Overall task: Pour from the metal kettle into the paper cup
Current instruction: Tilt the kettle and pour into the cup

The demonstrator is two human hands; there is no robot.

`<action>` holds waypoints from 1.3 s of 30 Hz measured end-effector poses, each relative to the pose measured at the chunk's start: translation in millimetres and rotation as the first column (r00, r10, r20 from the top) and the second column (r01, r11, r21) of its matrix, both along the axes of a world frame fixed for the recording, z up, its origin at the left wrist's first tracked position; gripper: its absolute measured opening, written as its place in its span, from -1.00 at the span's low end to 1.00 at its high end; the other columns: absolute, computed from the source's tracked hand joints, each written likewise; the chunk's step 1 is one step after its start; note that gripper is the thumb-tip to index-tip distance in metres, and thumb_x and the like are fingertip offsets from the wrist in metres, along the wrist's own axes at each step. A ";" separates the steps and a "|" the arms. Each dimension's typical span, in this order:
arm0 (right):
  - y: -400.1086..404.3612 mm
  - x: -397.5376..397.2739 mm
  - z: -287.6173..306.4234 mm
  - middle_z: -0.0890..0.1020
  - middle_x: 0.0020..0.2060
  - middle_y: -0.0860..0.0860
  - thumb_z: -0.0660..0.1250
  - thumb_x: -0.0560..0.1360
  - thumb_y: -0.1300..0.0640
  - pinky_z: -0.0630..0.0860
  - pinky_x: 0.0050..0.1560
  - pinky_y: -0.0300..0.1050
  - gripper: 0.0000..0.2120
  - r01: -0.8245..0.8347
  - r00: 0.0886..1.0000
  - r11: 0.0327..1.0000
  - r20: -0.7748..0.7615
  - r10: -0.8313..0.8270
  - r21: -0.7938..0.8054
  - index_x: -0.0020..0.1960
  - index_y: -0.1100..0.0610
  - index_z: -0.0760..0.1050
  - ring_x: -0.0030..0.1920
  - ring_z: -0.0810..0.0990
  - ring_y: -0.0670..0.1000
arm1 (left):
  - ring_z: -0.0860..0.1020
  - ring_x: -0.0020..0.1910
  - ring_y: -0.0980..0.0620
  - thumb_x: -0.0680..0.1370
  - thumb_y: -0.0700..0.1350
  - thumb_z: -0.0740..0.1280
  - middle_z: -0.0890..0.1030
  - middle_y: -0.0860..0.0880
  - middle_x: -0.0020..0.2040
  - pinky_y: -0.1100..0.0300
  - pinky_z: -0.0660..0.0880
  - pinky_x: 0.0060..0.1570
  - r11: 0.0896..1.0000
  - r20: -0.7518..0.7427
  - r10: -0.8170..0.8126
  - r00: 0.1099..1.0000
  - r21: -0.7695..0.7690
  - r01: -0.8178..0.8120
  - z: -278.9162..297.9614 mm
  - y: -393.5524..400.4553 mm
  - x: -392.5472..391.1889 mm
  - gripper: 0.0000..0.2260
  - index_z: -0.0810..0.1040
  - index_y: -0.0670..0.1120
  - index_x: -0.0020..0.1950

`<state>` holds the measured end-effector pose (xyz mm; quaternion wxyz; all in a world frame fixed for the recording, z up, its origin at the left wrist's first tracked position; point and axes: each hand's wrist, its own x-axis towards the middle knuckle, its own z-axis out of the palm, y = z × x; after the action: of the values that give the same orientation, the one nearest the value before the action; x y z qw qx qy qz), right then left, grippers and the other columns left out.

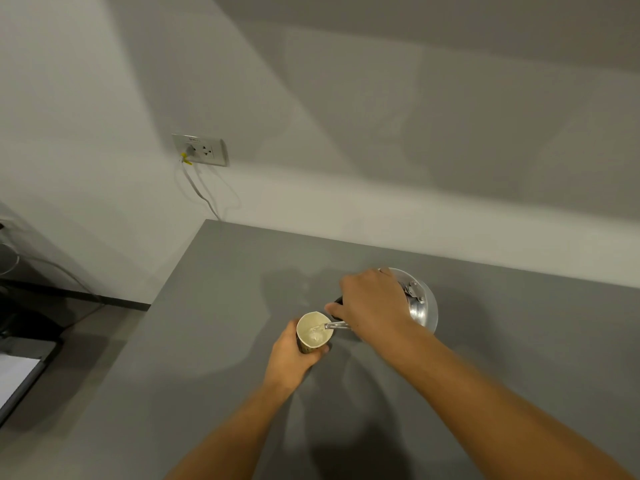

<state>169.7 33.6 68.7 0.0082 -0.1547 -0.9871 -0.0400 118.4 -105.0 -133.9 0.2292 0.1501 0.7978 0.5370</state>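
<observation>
A cream paper cup (313, 334) stands on the grey table (214, 306), its open top facing me. My left hand (291, 358) is wrapped around its lower side. The shiny metal kettle (420, 308) is tipped to the left, and my right hand (372, 303) grips its dark handle from above. The kettle's thin spout (337, 326) reaches over the cup's rim, and clear water runs from it into the cup. Some liquid lies at the cup's bottom. My hand hides most of the kettle's handle.
A white wall stands behind the table, with a socket plate (201, 150) and a plugged cable hanging from it. Left of the table's edge are the floor, dark furniture (20, 306) and a white sheet (14, 375).
</observation>
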 end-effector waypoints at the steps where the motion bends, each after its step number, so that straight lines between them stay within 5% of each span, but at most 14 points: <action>1: -0.1 0.0 -0.1 0.65 -0.27 0.07 0.30 0.47 -0.12 0.24 -0.11 -0.04 -0.68 -0.002 1.000 1.000 0.002 0.002 0.004 -0.29 0.09 0.39 -0.28 0.40 0.10 | 0.66 0.06 0.23 0.35 0.01 0.65 0.70 0.18 0.08 0.20 0.58 0.08 1.000 -0.001 -0.001 1.000 0.000 0.001 0.3 0.1 0.3 -0.50 0.51 0.19 0.19; 14: -1.8 -0.5 1.3 0.67 -0.22 0.09 0.30 0.49 -0.12 0.35 0.00 -0.01 -0.70 0.010 1.000 1.000 0.015 -0.010 -0.003 -0.25 0.08 0.40 -0.21 0.49 0.12 | 0.66 0.06 0.22 0.35 0.02 0.65 0.70 0.16 0.08 0.21 0.57 0.06 1.000 -0.007 0.000 1.000 -0.012 -0.001 -1.8 0.7 0.3 -0.48 0.53 0.09 0.23; 19: -2.1 -1.6 -2.1 0.66 -0.23 0.08 0.31 0.48 -0.13 0.34 0.01 -0.01 -0.69 0.009 1.000 1.000 0.009 -0.009 0.007 -0.27 0.08 0.38 -0.26 0.37 0.09 | 0.66 0.08 0.20 0.36 -0.01 0.65 0.70 0.15 0.09 0.18 0.58 0.09 1.000 -0.003 0.000 1.000 -0.003 0.000 -0.7 0.3 0.6 -0.48 0.53 0.08 0.24; 27: -2.7 -4.5 -4.9 0.64 -0.27 0.07 0.31 0.47 -0.13 0.34 0.02 -0.01 -0.66 -0.008 1.000 1.000 0.012 0.008 0.018 -0.31 0.08 0.35 -0.27 0.36 0.10 | 0.66 0.07 0.22 0.36 -0.01 0.65 0.69 0.18 0.09 0.22 0.57 0.08 1.000 -0.008 -0.001 1.000 0.000 0.001 1.2 0.2 0.7 -0.51 0.49 0.21 0.16; 33: -3.5 -4.9 -3.7 0.33 -0.47 0.00 0.31 0.46 -0.11 0.23 -0.08 -0.03 -0.56 -0.037 0.999 0.999 0.040 0.035 0.039 -0.42 0.06 0.21 -0.29 0.35 0.10 | 0.66 0.08 0.22 0.35 0.01 0.65 0.70 0.18 0.09 0.23 0.56 0.07 1.000 -0.002 -0.004 1.000 0.001 0.004 0.7 -0.5 0.7 -0.51 0.49 0.22 0.17; 39: -3.6 -5.0 -4.3 0.29 -0.50 -0.01 0.31 0.46 -0.10 0.22 -0.10 -0.02 -0.56 -0.059 0.996 0.997 0.063 0.056 0.048 -0.44 0.05 0.19 -0.30 0.36 0.11 | 0.65 0.06 0.27 0.35 0.02 0.65 0.69 0.20 0.08 0.30 0.53 0.03 1.000 -0.002 -0.002 1.000 -0.003 0.002 1.4 -1.0 1.3 -0.52 0.48 0.27 0.13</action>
<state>164.7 30.0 64.4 -0.0169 -0.1249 -0.9896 -0.0693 119.6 -106.0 -132.5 0.2290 0.1509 0.7987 0.5357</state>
